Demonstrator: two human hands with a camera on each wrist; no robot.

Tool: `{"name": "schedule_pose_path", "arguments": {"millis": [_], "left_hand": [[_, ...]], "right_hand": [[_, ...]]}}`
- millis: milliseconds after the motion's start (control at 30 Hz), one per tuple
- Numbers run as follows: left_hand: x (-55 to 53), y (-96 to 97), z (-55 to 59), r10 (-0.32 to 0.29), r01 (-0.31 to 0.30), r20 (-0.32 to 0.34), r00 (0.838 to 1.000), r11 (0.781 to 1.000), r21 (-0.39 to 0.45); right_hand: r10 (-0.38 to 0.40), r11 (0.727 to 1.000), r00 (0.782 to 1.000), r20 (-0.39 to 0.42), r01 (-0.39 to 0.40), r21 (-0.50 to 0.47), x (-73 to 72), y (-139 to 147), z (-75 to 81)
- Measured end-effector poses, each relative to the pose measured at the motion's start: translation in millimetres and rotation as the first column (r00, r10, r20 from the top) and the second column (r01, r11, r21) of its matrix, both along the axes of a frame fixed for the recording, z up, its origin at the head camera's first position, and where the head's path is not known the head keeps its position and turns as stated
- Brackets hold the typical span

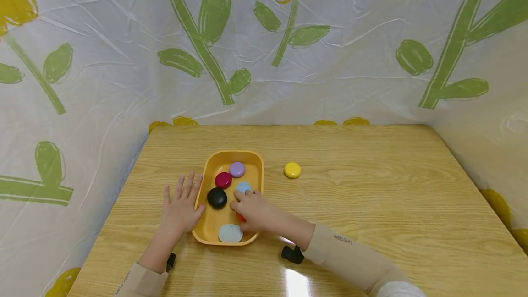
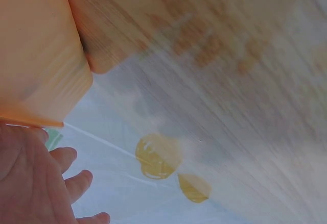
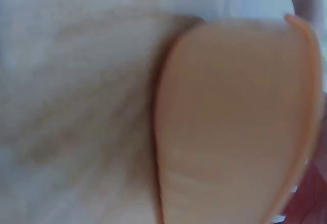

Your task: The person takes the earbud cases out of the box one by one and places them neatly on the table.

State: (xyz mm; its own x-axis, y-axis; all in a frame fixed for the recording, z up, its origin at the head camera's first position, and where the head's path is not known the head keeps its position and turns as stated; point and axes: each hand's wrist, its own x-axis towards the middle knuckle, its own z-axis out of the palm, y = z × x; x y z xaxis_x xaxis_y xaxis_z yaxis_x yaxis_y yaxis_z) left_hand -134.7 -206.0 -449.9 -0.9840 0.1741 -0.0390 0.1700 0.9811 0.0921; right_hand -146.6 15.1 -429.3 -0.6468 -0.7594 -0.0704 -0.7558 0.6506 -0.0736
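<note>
Red piece [image 1: 240,217] is mostly covered by the right hand [image 1: 253,210], whose fingers and thumb are curled round it inside the tray [image 1: 233,152]; how firmly it is pinched cannot be told, since the contact is hidden in the head view. If only its rounded edge is caught, it could be squeezed out and dropped back. The pale piece [image 1: 230,233] is placed just beside the thumb and the blue piece [image 1: 244,186] is partly overlapped by the fingers, so either could be nudged by a clumsy lift. By too low a withdrawal over the right rim, the tray might be dragged, as it is met on the left only by the spread left hand [image 1: 180,212], not grasped. Farther off in the tray, the black piece [image 1: 217,198], crimson piece [image 1: 223,180] and purple piece [image 1: 237,169] are grouped; the yellow piece [image 1: 292,170] is left outside, on the table [image 1: 371,187].
</note>
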Motion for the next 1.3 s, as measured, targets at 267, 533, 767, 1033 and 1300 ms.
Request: {"name": "schedule_pose_path", "arguments": {"millis": [267,533,767,1033,1300], "left_hand": [[-0.3,-0.8,-1.4,0.0,0.001,-0.009,1.0,1.0,0.008],[-1.0,-0.7,-2.0,0.003,-0.003,0.0,1.0,1.0,-0.001],[-1.0,-0.2,-2.8,0.004,-0.004,-0.005,1.0,1.0,0.005],[-1.1,-0.1,-3.2,0.0,0.0,-0.011,1.0,1.0,-0.003],[-1.2,-0.5,-2.9,0.003,-0.003,-0.009,1.0,1.0,0.003]], "right_hand": [[-0.07,0.948,0.998,-0.007,0.064,-0.312,-26.4,34.7,23.8],[-0.242,0.904,0.97,-0.026,0.216,-0.368,-54.0,87.5,36.4],[-0.344,0.873,0.939,0.008,0.323,-0.365,-69.3,131.5,23.8],[-0.432,0.843,0.897,0.097,0.44,-0.31,-78.7,164.5,-7.8],[-0.469,0.838,0.87,0.15,0.492,-0.237,-78.3,175.1,-27.5]]}}
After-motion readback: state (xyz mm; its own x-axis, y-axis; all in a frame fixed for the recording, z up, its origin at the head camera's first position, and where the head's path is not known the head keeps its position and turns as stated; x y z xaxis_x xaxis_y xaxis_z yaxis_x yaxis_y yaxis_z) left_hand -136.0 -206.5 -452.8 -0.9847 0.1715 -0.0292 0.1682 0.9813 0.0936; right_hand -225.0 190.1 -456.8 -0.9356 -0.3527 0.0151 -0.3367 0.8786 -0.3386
